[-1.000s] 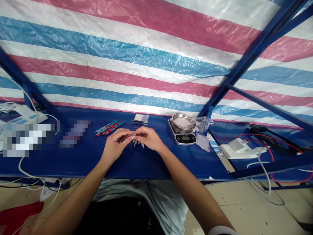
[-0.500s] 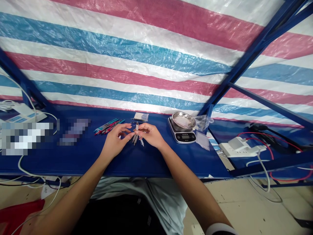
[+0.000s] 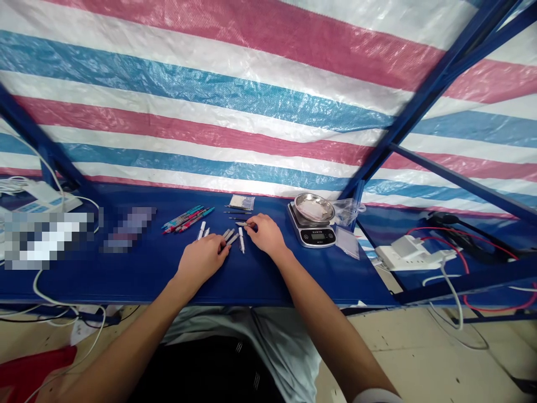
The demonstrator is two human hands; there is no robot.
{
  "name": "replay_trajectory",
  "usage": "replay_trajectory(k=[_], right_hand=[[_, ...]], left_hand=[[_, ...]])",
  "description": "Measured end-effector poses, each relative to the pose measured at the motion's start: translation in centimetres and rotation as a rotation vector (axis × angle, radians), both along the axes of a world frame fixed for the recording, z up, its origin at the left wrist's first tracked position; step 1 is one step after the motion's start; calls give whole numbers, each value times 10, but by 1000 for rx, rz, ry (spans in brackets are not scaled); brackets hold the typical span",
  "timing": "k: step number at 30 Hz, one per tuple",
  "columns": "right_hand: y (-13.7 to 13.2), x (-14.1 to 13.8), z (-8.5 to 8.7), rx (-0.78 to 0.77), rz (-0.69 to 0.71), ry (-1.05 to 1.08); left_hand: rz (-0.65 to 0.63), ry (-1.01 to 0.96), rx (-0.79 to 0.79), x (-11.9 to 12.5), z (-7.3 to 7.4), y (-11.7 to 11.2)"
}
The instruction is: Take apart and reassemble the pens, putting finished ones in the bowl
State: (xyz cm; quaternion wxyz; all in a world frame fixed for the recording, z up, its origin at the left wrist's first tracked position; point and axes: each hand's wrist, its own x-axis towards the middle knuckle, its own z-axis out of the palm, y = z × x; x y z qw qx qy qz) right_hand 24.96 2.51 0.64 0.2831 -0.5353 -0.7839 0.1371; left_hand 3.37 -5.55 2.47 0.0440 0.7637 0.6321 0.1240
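My left hand (image 3: 205, 256) rests low over the blue table, fingers curled down and closed at the lower ends of several short grey pen barrels (image 3: 230, 234). Its fingertips are partly hidden. White pen parts (image 3: 202, 230) lie just beyond its knuckles, and another white pen part (image 3: 241, 239) lies between the two hands. With thumb and fingers pinched, my right hand (image 3: 265, 232) holds a small grey pen piece (image 3: 240, 224) pointing left. Thin dark pen refills (image 3: 238, 212) lie behind it, below a clear bag of small pale pieces (image 3: 242, 201).
A bundle of blue and red pens (image 3: 187, 219) lies to the left. On the right stands a digital scale (image 3: 318, 237) with a metal bowl (image 3: 314, 207), beside clear plastic bags (image 3: 347, 243). A white power strip (image 3: 396, 256) with cables sits farther right.
My hands have moved apart from the upright pen piece they held together. The left hand has come down onto the grey barrels; the right has shifted slightly right, keeping a grey piece.
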Motion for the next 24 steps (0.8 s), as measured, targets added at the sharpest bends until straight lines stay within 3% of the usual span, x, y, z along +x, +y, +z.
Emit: replay_trajectory(k=[3,9,14,20,24], right_hand=[[-1,1,2,49,45,51],[-5,3,4,78,329,44],[-4,0,0,126,306,-25],[-2,-1,-2,124,352,-52],[2,0,2,97,437,-61]], left_hand=[[-63,-49,30,-10,-4,4],[-161,-211,100,-21,-9,11],[-175,-208,293,-20,-15,25],[-131,-195,135,-11,-22,47],[-112,-207,58,-8,-15,62]])
